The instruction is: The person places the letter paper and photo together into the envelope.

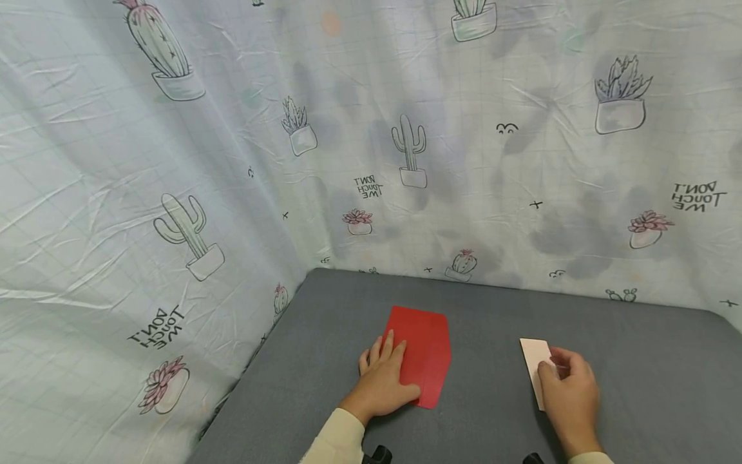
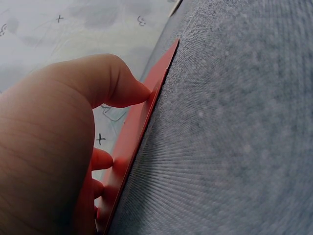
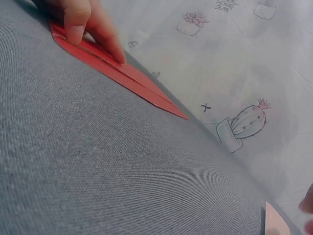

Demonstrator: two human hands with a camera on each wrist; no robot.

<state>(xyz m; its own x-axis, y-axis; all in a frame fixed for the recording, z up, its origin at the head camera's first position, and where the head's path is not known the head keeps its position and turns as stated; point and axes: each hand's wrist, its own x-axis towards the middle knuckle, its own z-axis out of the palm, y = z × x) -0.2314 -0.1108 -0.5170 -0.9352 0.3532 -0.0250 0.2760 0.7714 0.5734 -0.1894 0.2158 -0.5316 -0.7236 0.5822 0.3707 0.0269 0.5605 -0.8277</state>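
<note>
A red paper envelope [image 1: 428,348] lies flat on the grey table. My left hand [image 1: 384,381] rests on its left part, fingers spread and thumb near the lower edge. The left wrist view shows the thumb [image 2: 128,90] and fingertips touching the red surface [image 2: 124,142]. To the right, my right hand [image 1: 570,393] pinches the right edge of a narrow, pale pink piece of paper [image 1: 532,361] between thumb and fingers. Only a corner of that pale paper [image 3: 275,223] shows in the right wrist view. A seam or flap line runs along the red envelope [image 3: 132,81] there.
The grey cloth-covered table [image 1: 481,322] extends around both hands. A white curtain printed with cacti [image 1: 458,212] hangs behind the table, and another stretch of it hangs along the left side [image 1: 116,258].
</note>
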